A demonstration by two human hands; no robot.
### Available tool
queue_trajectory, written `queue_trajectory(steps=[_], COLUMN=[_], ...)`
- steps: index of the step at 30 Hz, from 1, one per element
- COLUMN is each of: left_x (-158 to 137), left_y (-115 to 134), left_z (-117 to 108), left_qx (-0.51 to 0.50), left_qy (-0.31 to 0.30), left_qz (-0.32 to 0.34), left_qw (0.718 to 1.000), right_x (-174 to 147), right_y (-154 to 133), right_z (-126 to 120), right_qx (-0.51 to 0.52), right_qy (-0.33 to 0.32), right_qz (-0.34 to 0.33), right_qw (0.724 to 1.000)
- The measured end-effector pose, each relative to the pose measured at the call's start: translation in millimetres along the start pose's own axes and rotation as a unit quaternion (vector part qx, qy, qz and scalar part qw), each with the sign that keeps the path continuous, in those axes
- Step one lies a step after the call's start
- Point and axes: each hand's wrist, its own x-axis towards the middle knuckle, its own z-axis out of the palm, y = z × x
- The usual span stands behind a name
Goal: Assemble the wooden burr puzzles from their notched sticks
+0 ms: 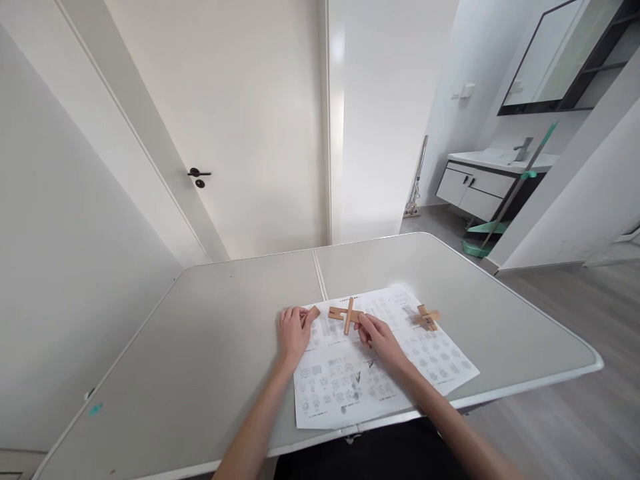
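My left hand (295,331) is closed on a small wooden puzzle piece (315,312), whose end sticks out past the thumb; the rest is hidden by the fingers. My right hand (376,335) pinches the right end of a flat notched wooden puzzle piece (338,312). A second wooden stick (349,317) crosses that piece at its notch, so the two form a cross. Both hands are over a printed instruction sheet (325,417) with many small diagrams. To the right, an interlocked wooden puzzle (427,317) sits on the sheet.
The grey folding table (225,333) has a seam down its middle and a pale raised edge. Beyond it stands a closed white door (260,133) with a black handle (199,173). At the right are a washbasin cabinet (475,183), a green broom and dustpan (477,248), and a mop (417,177).
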Motion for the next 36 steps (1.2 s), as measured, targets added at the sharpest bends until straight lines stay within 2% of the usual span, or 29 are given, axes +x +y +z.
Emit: queue_trajectory(steps=[4, 8, 12, 15, 18, 22, 26, 29, 36], left_x=[0.2, 1.5, -1.7, -6.0, -7.9, -7.3, -7.4, -7.9, -8.0], left_y=[0.2, 11.8, 31.1, 42.7, 48.0, 48.8, 49.7, 50.5, 49.7], left_z=[-1.9, -9.3, -18.2, -21.9, -24.6, -28.4, -29.0, -27.7, -25.5], left_qx=[-0.019, -0.077, -0.177, -0.253, -0.317, -0.372, -0.400, -0.413, -0.431], left_qy=[0.013, 0.008, -0.076, -0.160, -0.208, -0.245, -0.271, -0.284, -0.294], left_qz=[-0.013, -0.015, 0.003, 0.014, 0.008, -0.013, -0.027, -0.032, -0.037], left_qw=[1.000, 0.997, 0.981, 0.954, 0.925, 0.895, 0.875, 0.865, 0.853], right_x=[-3.2, -4.0, -3.5, -4.1, -5.6, -7.7, -8.2, -7.8, -9.0], right_y=[-4.2, -4.0, -3.3, -4.8, -8.4, -14.2, -15.2, -12.9, -10.9], right_z=[1.1, 1.6, 2.4, 3.5, 4.2, 3.4, 1.0, -1.2, -5.5], right_qx=[-0.010, -0.008, -0.010, -0.010, -0.001, 0.024, 0.098, 0.123, 0.122], right_qy=[-0.037, -0.052, -0.062, -0.077, -0.098, -0.124, -0.172, -0.203, -0.224], right_qz=[-0.001, -0.005, -0.007, -0.010, -0.009, -0.007, 0.024, 0.040, 0.036], right_qw=[0.999, 0.999, 0.998, 0.997, 0.995, 0.992, 0.980, 0.971, 0.966])
